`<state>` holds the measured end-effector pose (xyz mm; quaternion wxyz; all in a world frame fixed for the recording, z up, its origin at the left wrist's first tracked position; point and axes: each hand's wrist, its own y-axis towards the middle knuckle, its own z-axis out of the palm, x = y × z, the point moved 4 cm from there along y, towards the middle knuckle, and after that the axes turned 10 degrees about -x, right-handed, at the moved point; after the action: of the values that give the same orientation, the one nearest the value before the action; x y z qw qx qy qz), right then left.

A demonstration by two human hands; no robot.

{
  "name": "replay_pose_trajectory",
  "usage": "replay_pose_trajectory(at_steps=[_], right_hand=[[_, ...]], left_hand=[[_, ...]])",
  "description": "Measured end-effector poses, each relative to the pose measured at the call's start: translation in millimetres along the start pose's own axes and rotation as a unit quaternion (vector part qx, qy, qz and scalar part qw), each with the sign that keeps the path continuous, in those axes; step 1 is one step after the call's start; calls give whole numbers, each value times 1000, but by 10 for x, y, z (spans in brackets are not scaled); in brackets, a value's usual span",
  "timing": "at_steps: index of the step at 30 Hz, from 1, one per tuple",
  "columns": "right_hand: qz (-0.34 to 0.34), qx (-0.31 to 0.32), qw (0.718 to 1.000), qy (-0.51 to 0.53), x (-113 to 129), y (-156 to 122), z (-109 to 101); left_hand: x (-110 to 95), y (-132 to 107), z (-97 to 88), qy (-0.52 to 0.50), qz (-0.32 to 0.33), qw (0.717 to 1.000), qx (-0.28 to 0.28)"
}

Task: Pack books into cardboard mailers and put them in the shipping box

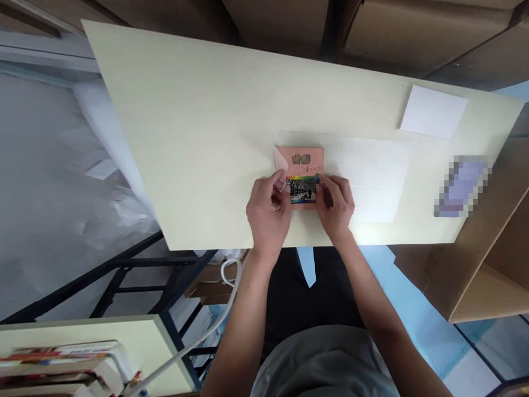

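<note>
A small pink booklet [300, 160] lies near the front edge of the table, with dark lettering and a black picture band with rainbow borders on its cover. Beneath it and off to its right spreads a thin white paper sheet [372, 182]. My left hand [266, 215] is closed at the booklet's left edge, its thumb on the cover and its fingers by a pale flap [280, 160] folded up there. Whether this flap belongs to the sheet or the booklet I cannot tell. On the opposite edge, my right hand [338, 208] grips the booklet between thumb and fingers.
A white paper stack [433, 112] lies at the table's back right, with a pixelated purple item [463, 186] nearer its right end. Cardboard boxes [425, 36] line the back edge; an open carton [491, 264] stands right. Books [66, 366] lie on a lower surface at left.
</note>
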<state>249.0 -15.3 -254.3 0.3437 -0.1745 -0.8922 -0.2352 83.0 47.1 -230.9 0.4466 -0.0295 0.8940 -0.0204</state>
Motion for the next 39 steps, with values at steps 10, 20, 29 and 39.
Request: replay_pose_trajectory(at_steps=[10, 20, 29, 39], right_hand=[[-5, 13, 1000, -28, -14, -23, 28], [-12, 14, 998, -55, -40, -68, 82], [38, 51, 998, -28, -57, -102, 97], [40, 58, 997, -40, -81, -110, 92]], left_hand=[[44, 118, -22, 46, -29, 998, 36], [27, 178, 55, 66, -27, 997, 32], [117, 407, -58, 10, -65, 995, 80], [149, 368, -5, -4, -106, 994, 32]])
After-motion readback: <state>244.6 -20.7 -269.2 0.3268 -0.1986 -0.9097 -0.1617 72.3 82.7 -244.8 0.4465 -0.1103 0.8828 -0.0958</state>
